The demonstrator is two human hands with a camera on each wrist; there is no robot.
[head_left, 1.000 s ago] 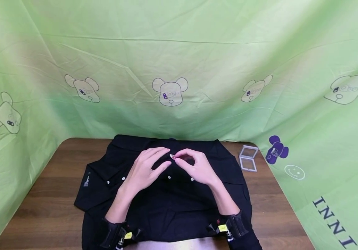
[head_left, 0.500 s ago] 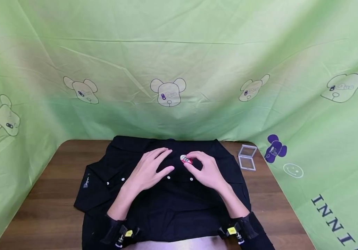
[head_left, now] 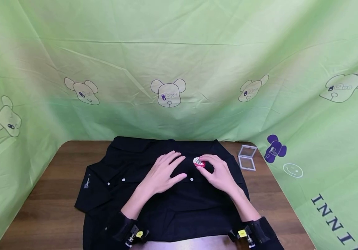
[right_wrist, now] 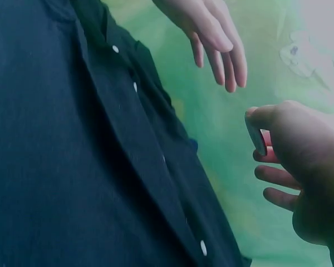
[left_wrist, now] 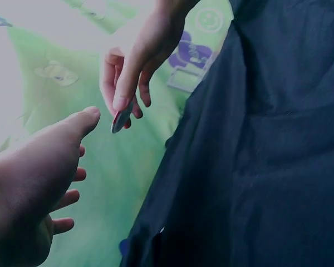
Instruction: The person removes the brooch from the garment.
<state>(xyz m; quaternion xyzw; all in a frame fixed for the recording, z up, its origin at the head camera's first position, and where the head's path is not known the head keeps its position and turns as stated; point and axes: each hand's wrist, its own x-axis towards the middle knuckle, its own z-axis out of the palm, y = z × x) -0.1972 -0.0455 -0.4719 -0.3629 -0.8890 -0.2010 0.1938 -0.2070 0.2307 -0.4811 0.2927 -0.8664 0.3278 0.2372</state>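
Observation:
My right hand pinches a small round badge, red and white with dark print, between thumb and fingertips above the shirt. Edge-on in the right wrist view, the badge looks like a thin disc. To its left, my left hand hovers over the shirt with fingers spread and nothing in them. Beneath both hands a black button-up shirt lies spread out, white buttons showing along its front. The left wrist view shows my left thumb apart from the badge.
On the wooden table, right of the shirt, lies an open clear hinged case. A green curtain printed with bear heads hangs behind the table and along both sides.
The right hand has moved right with the badge, turning its printed face into view. The left hand has moved slightly right as well, staying free of the badge.

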